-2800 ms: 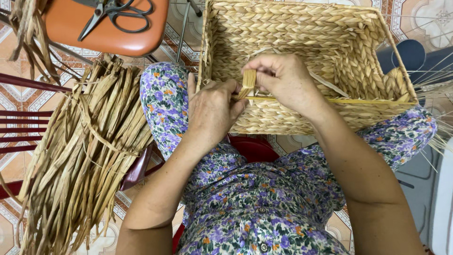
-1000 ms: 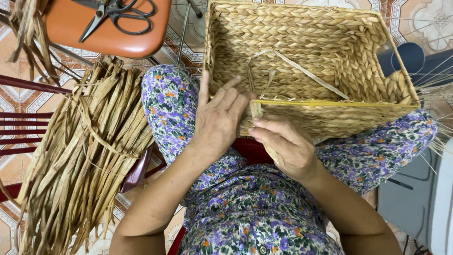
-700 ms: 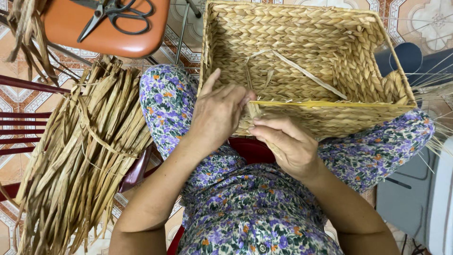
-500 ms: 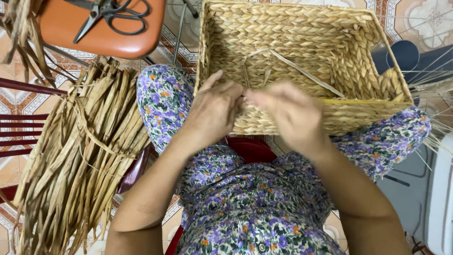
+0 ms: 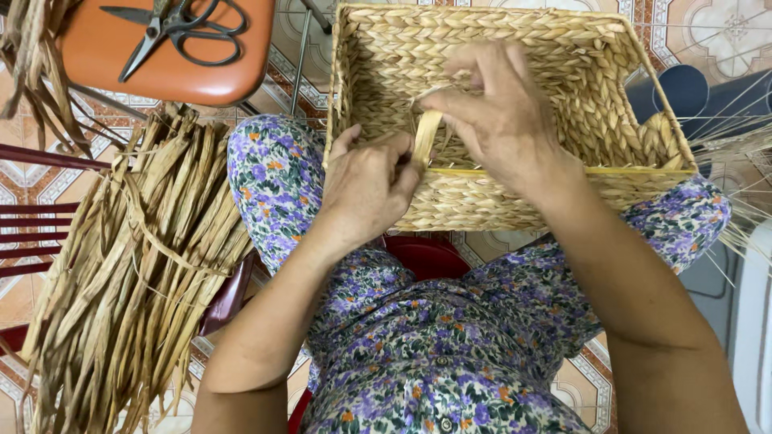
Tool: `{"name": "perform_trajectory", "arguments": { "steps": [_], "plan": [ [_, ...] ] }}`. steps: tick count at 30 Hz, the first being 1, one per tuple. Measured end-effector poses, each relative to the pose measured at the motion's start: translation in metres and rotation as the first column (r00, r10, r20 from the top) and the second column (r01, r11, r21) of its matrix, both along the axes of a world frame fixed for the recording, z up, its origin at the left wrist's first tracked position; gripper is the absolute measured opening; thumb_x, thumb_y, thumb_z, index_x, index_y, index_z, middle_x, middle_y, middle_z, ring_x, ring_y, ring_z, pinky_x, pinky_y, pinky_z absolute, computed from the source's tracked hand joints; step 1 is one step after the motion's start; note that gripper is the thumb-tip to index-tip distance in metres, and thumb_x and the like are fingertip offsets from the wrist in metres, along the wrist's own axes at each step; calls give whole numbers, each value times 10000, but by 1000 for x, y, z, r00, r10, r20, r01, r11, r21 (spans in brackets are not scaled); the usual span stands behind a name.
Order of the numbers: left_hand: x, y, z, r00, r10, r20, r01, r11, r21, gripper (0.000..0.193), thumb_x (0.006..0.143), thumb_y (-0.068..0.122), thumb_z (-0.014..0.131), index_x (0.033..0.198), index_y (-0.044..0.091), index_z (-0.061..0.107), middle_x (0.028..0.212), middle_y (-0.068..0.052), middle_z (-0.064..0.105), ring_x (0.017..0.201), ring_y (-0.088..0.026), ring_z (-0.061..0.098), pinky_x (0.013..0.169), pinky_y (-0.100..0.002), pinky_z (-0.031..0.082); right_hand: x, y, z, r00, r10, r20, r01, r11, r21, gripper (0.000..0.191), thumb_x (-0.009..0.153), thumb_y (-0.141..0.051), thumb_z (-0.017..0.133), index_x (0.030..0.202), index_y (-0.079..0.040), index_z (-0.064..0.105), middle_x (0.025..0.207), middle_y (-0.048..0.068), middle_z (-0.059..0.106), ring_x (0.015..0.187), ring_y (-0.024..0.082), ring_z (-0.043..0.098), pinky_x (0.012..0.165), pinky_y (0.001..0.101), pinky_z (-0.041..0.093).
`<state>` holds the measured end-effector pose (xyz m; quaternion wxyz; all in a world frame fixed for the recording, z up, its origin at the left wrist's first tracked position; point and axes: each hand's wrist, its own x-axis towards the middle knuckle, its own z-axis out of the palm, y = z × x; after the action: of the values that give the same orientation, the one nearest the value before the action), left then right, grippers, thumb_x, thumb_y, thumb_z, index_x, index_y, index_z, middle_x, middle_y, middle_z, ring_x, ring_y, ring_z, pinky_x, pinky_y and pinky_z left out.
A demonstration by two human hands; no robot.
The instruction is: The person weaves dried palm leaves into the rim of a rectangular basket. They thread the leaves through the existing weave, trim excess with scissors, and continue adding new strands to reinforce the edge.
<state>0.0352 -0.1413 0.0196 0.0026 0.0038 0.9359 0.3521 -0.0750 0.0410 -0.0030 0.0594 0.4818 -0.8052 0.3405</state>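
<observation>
A rectangular woven straw basket (image 5: 531,32) rests on my lap, which is covered by a purple flowered dress. My left hand (image 5: 370,189) presses against the basket's near wall and pinches the foot of a flat pale straw strand (image 5: 426,137) at the rim. My right hand (image 5: 498,112) reaches over the rim into the basket and grips the upper end of the same strand, pulling it upward. The strand stands nearly upright between the two hands.
A thick bundle of dried straw leaves (image 5: 129,265) lies on a dark red chair to my left. An orange stool (image 5: 169,64) at the top left carries black scissors (image 5: 173,24). A dark blue round container (image 5: 683,88) stands right of the basket on the patterned tile floor.
My right hand has risen from below the basket's near wall to over the rim and into the basket, drawing the strand up. My left hand stayed on the near wall.
</observation>
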Motion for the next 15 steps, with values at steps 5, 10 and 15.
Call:
{"name": "perform_trajectory", "arguments": {
  "steps": [5, 10, 15],
  "plan": [
    [0, 6, 1, 999, -6, -42, 3, 997, -80, 213, 797, 294, 790, 877, 101, 746, 797, -72, 710, 865, -268, 688, 1093, -612, 261, 6, 5, 9, 796, -139, 590, 104, 990, 93, 170, 995, -54, 682, 1110, -134, 777, 944, 40, 747, 763, 80, 724, 634, 208, 608],
    [2, 9, -3, 1000, -22, 7, 23, 986, -162, 173, 767, 245, 832, 836, 114, 743, 828, -59, 742, 882, -256, 715, 1134, -621, 254, 10, 0, 10, 775, -168, 609, 125, 986, 113, 184, 966, -34, 690, 1118, -114, 756, 922, 6, 775, 786, 68, 729, 654, 205, 609],
    [3, 5, -4, 999, -47, -15, 44, 989, -143, 265, 795, 234, 821, 1007, 103, 732, 816, -84, 741, 806, -280, 724, 1135, -604, 271, 13, -5, 4, 775, -191, 603, 136, 981, 136, 212, 924, -32, 707, 1113, -113, 757, 862, 2, 742, 723, 69, 667, 594, 212, 569]
  ]
}}
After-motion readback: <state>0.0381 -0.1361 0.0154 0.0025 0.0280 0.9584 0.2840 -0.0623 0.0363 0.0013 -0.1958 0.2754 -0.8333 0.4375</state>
